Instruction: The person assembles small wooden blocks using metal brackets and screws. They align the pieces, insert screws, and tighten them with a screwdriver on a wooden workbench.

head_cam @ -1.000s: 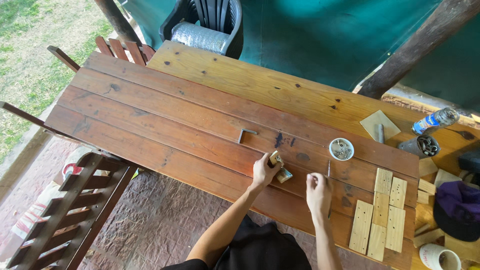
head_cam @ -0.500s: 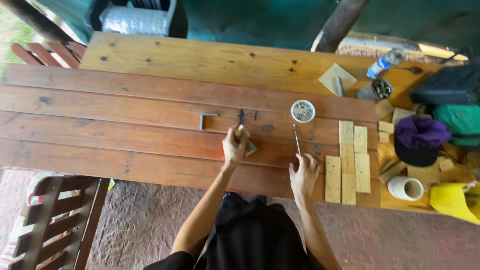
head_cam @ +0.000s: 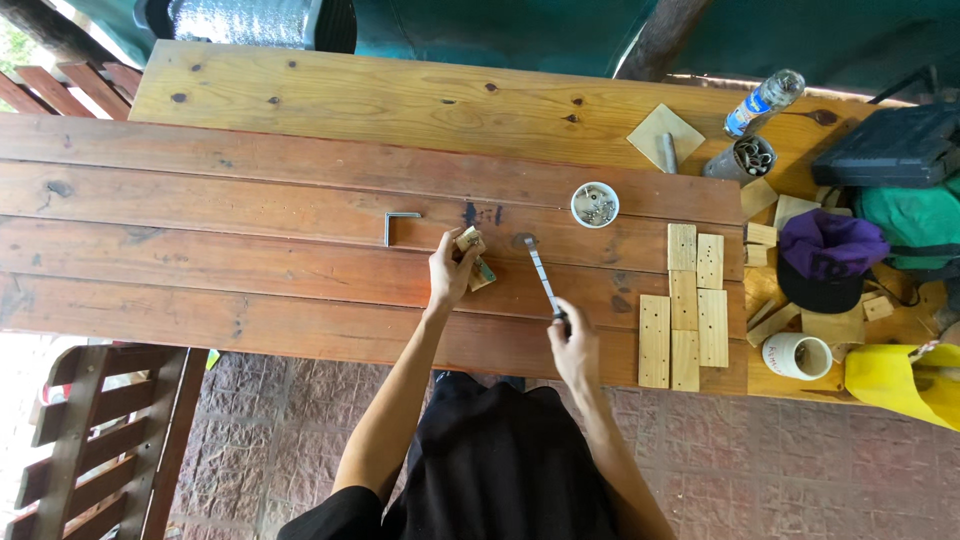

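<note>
My left hand (head_cam: 450, 272) grips a small wooden block (head_cam: 468, 240) on the reddish plank tabletop (head_cam: 250, 260); a second small piece (head_cam: 482, 274) lies against it. My right hand (head_cam: 574, 343) holds the dark handle of a thin metal tool (head_cam: 541, 276), its shaft pointing up toward the block area. A bent metal hex key (head_cam: 397, 223) lies just left of the block. A small white bowl of screws (head_cam: 595, 204) sits beyond the tool.
Several pale wooden strips with holes (head_cam: 686, 305) lie to the right. Further right are a purple cap (head_cam: 828, 255), a white cup (head_cam: 797, 355), a yellow container (head_cam: 900, 382), wood scraps, a plastic bottle (head_cam: 763, 100) and a dark case (head_cam: 893, 145). A wooden chair (head_cam: 95, 440) stands lower left.
The view has swung left and levelled. My right hand has picked the thin tool up off the planks and now holds it by the handle. My left hand stays on the block.
</note>
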